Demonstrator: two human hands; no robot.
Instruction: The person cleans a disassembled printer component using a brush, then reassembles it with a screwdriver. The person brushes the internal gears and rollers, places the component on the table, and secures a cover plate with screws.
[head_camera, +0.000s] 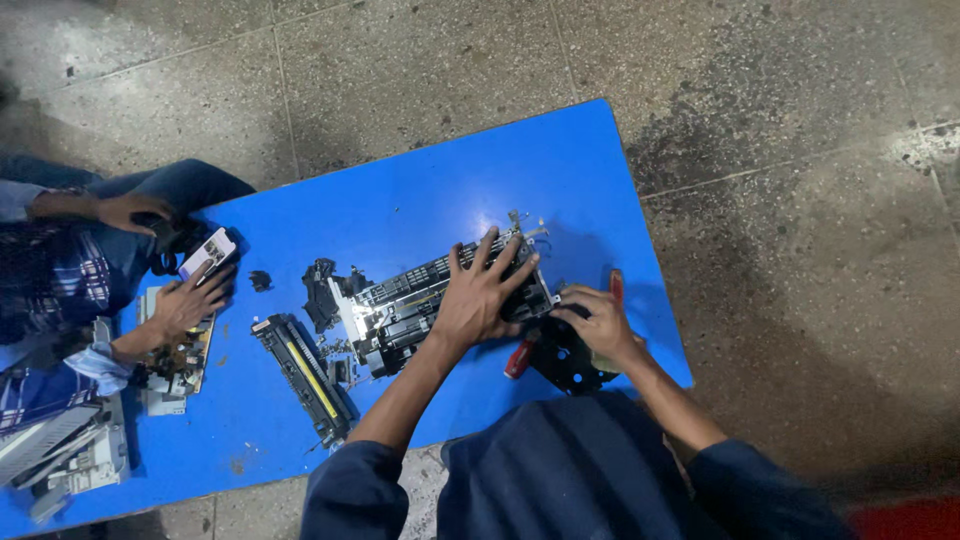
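A black and silver printer assembly (400, 305) lies on the blue table (420, 200). My left hand (485, 295) rests flat on its right end, fingers spread over it. My right hand (598, 325) grips a black plastic part (570, 362) at the assembly's right end. A red-handled screwdriver (520, 358) lies under my hands, and a red handle tip (616, 287) shows behind my right hand. A long black roller unit with a yellow strip (305, 378) lies to the left, apart from the assembly.
Another person sits at the left; one of their hands (190, 298) rests on a green circuit board (180, 360), beside a phone (208, 253). Grey printer parts (60, 455) are piled at the table's left corner. Small black pieces (260, 281) lie loose. Speckled stone floor surrounds the table.
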